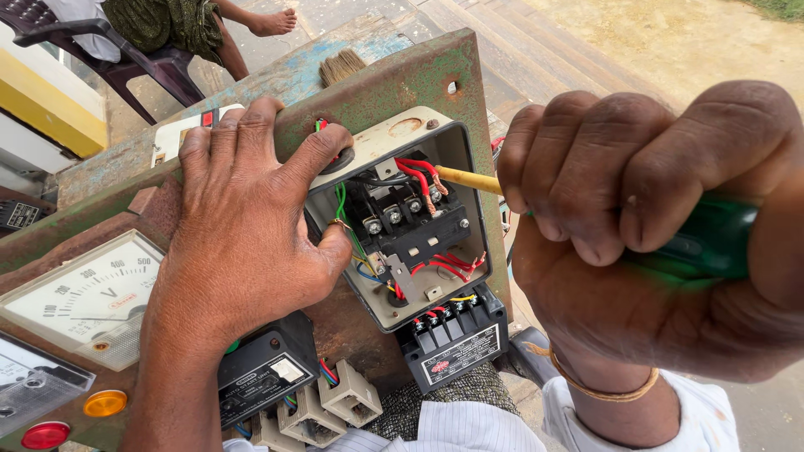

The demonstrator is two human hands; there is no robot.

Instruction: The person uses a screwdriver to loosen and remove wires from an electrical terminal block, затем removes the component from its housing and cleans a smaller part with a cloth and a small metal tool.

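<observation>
Fingers [586, 167] of R hand [653, 226] grip green screwdriver [712, 243] w/ tip in starter box [402, 226].

Left hand [243, 226] lies flat, fingers spread; right hand [645, 209] is fisted in a tight grip.

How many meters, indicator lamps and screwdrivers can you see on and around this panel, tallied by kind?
Dial meters: 2 — one white-faced, one at the lower left edge
Indicator lamps: 2 — orange, red
Screwdrivers: 1 — green-handled, gripped in the right hand
Total: 5
</observation>
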